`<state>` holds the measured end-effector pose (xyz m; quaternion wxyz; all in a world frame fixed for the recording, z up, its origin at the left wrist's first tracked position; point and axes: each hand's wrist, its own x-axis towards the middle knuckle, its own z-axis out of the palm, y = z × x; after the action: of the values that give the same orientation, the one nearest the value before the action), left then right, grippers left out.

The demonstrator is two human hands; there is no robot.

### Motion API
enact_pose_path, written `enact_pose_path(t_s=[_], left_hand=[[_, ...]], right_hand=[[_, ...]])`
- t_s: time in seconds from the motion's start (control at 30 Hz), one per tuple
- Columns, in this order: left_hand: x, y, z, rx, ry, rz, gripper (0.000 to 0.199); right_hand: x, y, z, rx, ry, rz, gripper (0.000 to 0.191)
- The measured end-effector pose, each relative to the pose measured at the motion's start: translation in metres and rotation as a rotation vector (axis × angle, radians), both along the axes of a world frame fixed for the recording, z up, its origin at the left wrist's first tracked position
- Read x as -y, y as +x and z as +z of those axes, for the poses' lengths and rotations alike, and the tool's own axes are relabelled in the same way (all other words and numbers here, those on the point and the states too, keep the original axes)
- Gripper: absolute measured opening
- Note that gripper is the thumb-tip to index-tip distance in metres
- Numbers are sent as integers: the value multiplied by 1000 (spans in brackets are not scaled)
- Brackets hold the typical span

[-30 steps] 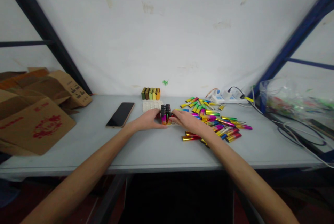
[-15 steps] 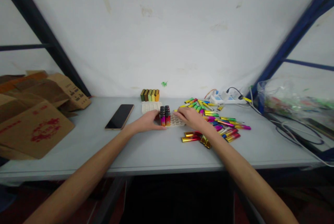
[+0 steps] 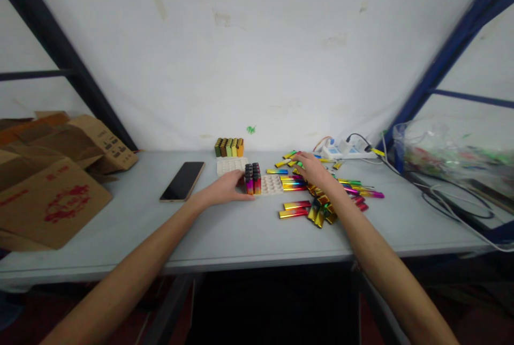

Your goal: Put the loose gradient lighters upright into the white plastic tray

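Beside a group of upright lighters with dark tops (image 3: 252,180) is my left hand (image 3: 228,187), its thumb and fingers apart around their left side. These lighters stand at the left end of a pale tray with round holes (image 3: 272,185). My right hand (image 3: 312,169) is over a loose pile of shiny coloured lighters (image 3: 319,211), fingertips at the pile's back left part. Whether anything is between those fingertips is too small to tell. Behind, a block of green, yellow and orange lighters (image 3: 229,148) stands at a second pale tray (image 3: 232,165).
A phone (image 3: 182,181) lies left of my left hand. Cardboard boxes (image 3: 56,200) fill the far left. At the back right is a white power strip (image 3: 349,150) with cables. A clear plastic bag (image 3: 453,147) sits on the right.
My right hand has moved right, from the holed tray to the pile. More of the tray shows, and some lighters in the pile have shifted. My left hand has stayed beside the upright lighters.
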<state>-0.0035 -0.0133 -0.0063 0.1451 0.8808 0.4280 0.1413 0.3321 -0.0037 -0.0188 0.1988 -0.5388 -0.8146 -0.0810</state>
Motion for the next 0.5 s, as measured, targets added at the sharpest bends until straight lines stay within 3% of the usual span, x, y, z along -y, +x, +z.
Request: enact_pose_path(t_s=[0.23,0.4,0.5], left_hand=[[-1,-1,-2,7,-5,5,66],[-3,-2,-5,25,-2,2,66],[-2,-2,-4,33,-10,-1,65]], right_hand=[[-16,-1,-16,35,-71,116,46],[-18,-3,-13,61,-212,131,48],[-19,-4,-10,76,-207,127,44]])
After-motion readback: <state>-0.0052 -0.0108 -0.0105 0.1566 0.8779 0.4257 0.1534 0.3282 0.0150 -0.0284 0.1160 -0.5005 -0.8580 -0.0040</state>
